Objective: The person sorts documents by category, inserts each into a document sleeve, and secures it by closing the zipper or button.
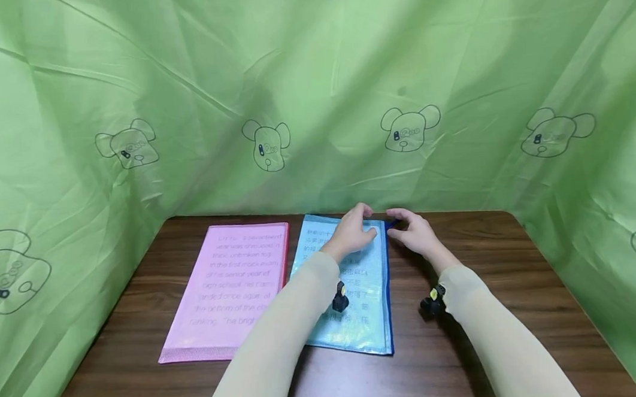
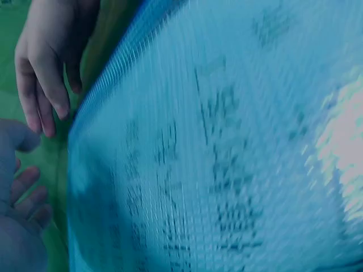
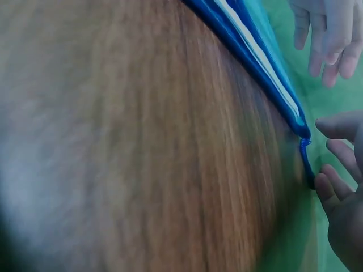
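Observation:
A blue mesh zip pouch (image 1: 374,291) lies on the table, a sheet with printed Chinese characters showing through it. Over its upper edge is my left hand (image 1: 351,231), fingers loosely bent and thumb apart, holding nothing. Beyond the pouch's upper right corner, my right hand (image 1: 418,235) has thumb and fingers spread near a short blue cord (image 3: 307,161). The right wrist view shows the cord hanging from the pouch corner beside the fingertips, without a clear pinch. Along the pouch's right side, the blue zip edge (image 3: 258,54) shows a white strip.
A pink zip pouch (image 1: 215,288) with English text lies left of the blue one. The brown wooden table (image 1: 494,261) meets a green curtain (image 1: 321,54) with bear outlines at the back and sides. Black wrist cameras sit under both sleeves.

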A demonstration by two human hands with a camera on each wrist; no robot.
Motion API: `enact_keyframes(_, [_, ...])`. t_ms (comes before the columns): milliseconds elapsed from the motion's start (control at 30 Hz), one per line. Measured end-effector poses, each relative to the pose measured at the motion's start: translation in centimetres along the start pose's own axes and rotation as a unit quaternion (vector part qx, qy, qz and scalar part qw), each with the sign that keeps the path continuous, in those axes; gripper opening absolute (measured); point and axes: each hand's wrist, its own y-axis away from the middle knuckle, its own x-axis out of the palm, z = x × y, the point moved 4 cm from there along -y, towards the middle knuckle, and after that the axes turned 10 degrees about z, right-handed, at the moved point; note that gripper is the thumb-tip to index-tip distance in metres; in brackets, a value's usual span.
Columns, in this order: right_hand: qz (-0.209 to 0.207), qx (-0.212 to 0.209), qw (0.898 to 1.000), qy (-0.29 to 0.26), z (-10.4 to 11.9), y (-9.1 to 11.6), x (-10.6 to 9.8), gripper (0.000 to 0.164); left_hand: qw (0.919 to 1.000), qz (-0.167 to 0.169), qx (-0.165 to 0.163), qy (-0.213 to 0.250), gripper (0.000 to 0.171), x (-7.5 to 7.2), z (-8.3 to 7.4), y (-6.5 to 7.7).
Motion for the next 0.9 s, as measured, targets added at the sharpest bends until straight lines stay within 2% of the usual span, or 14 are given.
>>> enact_keyframes(200, [0.018, 0.002, 1.000, 0.011, -0.9, -1.0, 0.9, 0.055, 0.9988, 0.041, -0.024, -0.009, 0.067, 0.4, 1.6, -0.5])
enact_keyframes(367, [0.020, -0.001, 1.000, 0.015, -0.9, -1.2, 1.3, 0.051, 0.9973, 0.054, -0.037, -0.035, 0.076, 1.2, 2.1, -0.9])
enact_keyframes(667, [-0.019, 0.010, 0.999, 0.050, -0.7, -1.0, 1.3, 0.034, 0.9971, 0.045, -0.036, -0.049, 0.074, 2.1, 2.0, -1.0])
enact_keyframes(900, [-0.021, -0.008, 0.996, 0.088, -0.5, -1.0, 1.4, 0.025, 0.9974, 0.039, -0.034, -0.050, 0.064, 2.4, 1.7, -1.0])
